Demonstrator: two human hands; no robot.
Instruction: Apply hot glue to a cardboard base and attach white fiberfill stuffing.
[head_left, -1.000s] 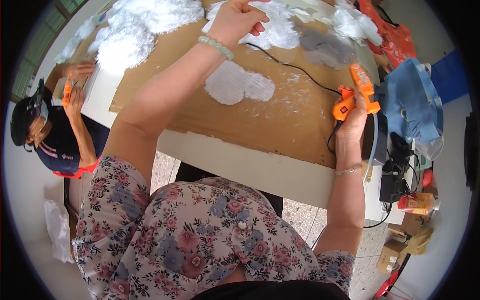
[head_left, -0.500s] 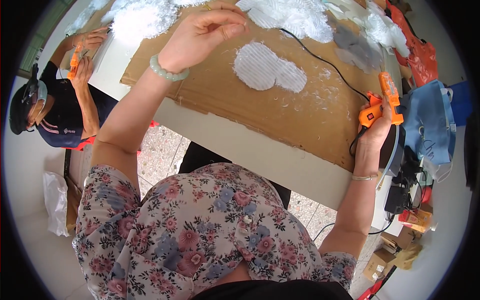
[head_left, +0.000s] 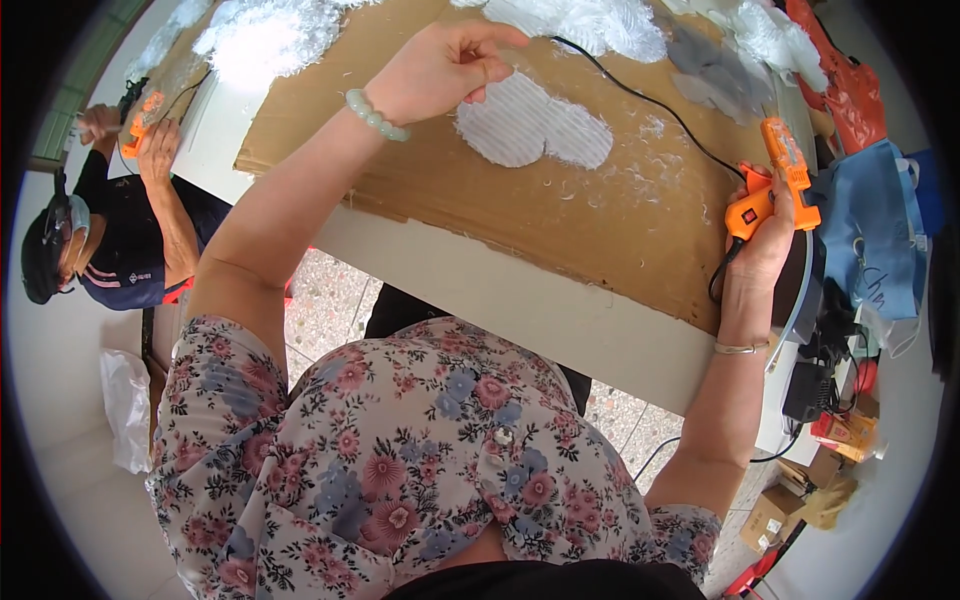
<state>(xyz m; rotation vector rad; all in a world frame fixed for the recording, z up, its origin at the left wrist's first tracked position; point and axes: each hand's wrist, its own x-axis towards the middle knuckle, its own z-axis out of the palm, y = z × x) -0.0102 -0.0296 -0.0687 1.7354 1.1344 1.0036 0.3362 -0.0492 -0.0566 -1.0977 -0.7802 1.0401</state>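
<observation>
An orange glue gun (head_left: 752, 212) is in my right hand (head_left: 768, 235), fingers wrapped round its handle. Its nozzle points away, over the right edge of the cardboard, and a clear glue stick (head_left: 806, 265) trails from its back. My left hand (head_left: 440, 70) hovers at the far middle of the cardboard, forefinger stretched out, thumb apart from it and the other fingers curled. Nothing shows between those fingers. Just under the left hand lies a white ribbed fabric piece (head_left: 505, 125) made of two rounded lobes, flat on the cardboard.
A brown cardboard sheet (head_left: 400, 190) covers much of the white table (head_left: 470, 275). Fluffy white pieces (head_left: 270, 45) and feathery white pieces (head_left: 590, 25) lie at the back. A black cord (head_left: 650, 100) crosses the cardboard. Blue bag (head_left: 875, 230) at right; a person (head_left: 120, 235) works at left.
My left hand has come down and nearer the fabric piece, its forefinger now stretched out. The right hand has shifted slightly right with the glue gun.
</observation>
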